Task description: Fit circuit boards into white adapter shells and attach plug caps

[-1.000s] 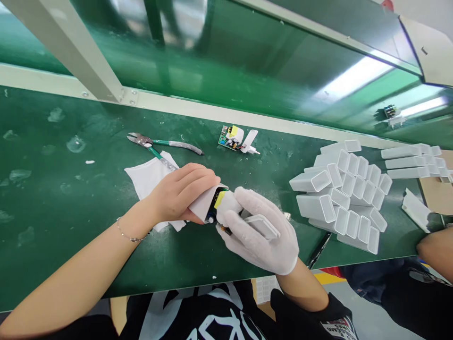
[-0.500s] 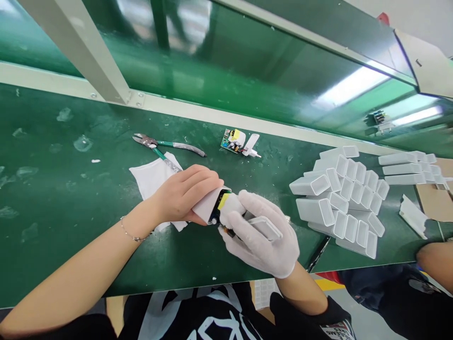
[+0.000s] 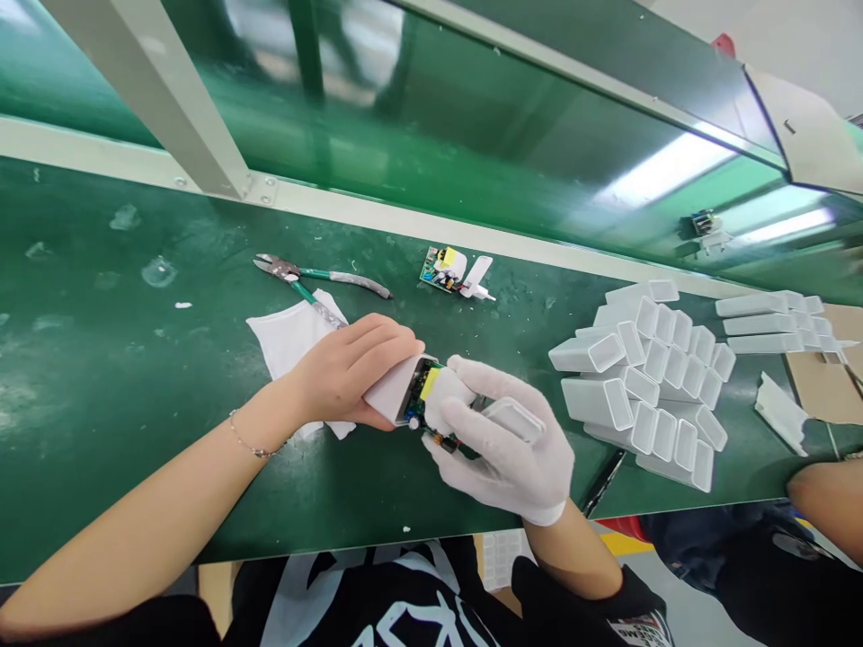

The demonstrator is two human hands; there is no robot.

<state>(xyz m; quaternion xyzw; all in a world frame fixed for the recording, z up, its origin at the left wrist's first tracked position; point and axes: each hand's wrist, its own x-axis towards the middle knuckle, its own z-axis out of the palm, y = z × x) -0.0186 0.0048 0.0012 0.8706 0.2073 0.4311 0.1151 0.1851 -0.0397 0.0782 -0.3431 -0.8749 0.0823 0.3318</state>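
My bare left hand point(image 3: 354, 364) is wrapped round a white plastic casing point(image 3: 389, 395), its open end facing right. In a white glove, my right hand point(image 3: 516, 463) grips a circuit board point(image 3: 424, 400) with a yellow-wrapped component and white padding. The board's left edge is at the casing's mouth; how far it reaches inside is hidden. A white end piece point(image 3: 516, 420) stands out between the gloved fingers. Beneath my left hand lies a white cloth or glove point(image 3: 287, 337). Green-handled cutting pliers point(image 3: 297, 271) rest partly on it.
Behind my hands, a second circuit board point(image 3: 445, 270) with a white plug part lies on the green bench point(image 3: 135, 359). Stacked white casings point(image 3: 647, 377) stand right, more point(image 3: 769, 323) beyond. A dark stick-like tool point(image 3: 603, 483) lies at the front edge. Another person's arm point(image 3: 826, 503) is far right.
My right hand has shifted slightly right with the circuit board, and more of the board shows outside the casing. My left hand keeps its hold on the casing.
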